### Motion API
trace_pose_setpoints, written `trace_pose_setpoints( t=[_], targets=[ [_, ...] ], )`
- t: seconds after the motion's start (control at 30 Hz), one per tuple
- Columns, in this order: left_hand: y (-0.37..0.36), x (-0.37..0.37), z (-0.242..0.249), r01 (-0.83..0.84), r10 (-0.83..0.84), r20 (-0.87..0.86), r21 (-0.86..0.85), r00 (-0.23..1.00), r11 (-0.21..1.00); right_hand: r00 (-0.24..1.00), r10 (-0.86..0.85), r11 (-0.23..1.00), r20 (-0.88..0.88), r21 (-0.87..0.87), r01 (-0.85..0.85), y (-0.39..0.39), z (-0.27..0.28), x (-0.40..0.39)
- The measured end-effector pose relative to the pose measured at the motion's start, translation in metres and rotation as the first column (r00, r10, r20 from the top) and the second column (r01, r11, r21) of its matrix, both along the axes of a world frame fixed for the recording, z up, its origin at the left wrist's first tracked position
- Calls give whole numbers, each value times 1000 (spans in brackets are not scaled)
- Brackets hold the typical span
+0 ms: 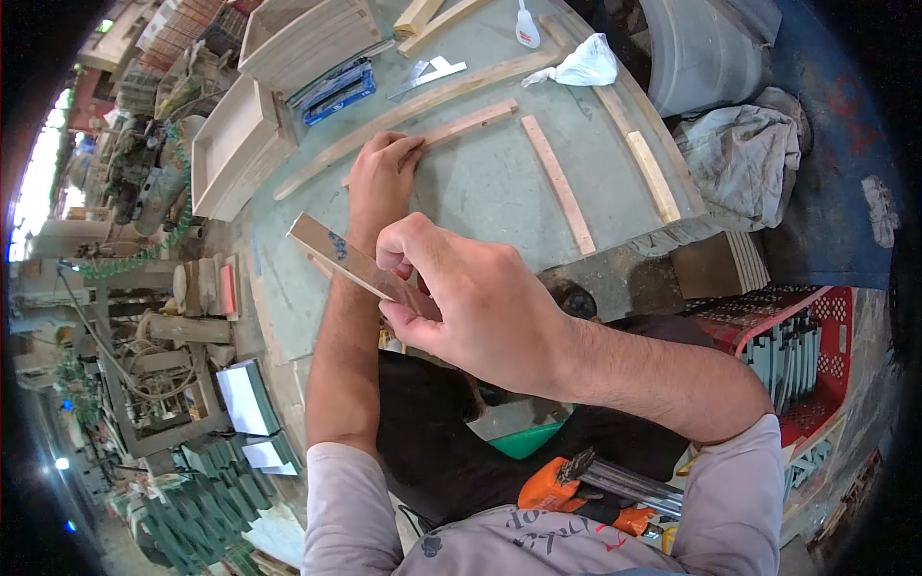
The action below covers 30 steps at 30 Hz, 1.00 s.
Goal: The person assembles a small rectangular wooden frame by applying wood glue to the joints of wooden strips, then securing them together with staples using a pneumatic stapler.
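Observation:
My left hand (pixel 384 178) reaches forward over the table, fingers bent and closed on a narrow wooden strip (pixel 471 125) that lies on the tabletop. My right hand (pixel 471 288) is raised nearer to me, above my left forearm. Between its thumb and fingers it grips a flat wooden piece (pixel 336 252) with a dark mark on its face, tilted up to the left. Part of that piece is hidden by the fingers. To the right of my left hand, another narrow wooden strip (pixel 559 187) lies on the table.
The grey-green table (pixel 480 202) also bears a long curved batten (pixel 384 123), a blue box (pixel 338 93), a white bottle (pixel 526 27) and a plastic bag (pixel 588 62). Wooden drawer boxes (pixel 245 144) stand left. An orange-black tool (pixel 576 490) rests near my lap; a red crate (pixel 836 355) stands right.

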<state>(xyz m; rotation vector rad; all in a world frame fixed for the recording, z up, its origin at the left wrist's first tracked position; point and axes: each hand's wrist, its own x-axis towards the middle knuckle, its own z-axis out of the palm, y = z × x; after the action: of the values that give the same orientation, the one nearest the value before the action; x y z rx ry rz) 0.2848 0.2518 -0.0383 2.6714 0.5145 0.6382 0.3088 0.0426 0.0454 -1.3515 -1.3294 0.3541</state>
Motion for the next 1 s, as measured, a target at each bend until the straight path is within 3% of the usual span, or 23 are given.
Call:
trace_pose_setpoints(
  t=[0.17, 1.0],
  targets=[
    [-1, 1, -1, -22, 22, -5, 7, 1000, 1000, 997, -66, 998, 32, 8, 66, 0, -1, -1],
    [-5, 5, -2, -37, 37, 7, 17, 999, 999, 999, -51, 999, -3, -16, 51, -2, -2, 4]
  ],
)
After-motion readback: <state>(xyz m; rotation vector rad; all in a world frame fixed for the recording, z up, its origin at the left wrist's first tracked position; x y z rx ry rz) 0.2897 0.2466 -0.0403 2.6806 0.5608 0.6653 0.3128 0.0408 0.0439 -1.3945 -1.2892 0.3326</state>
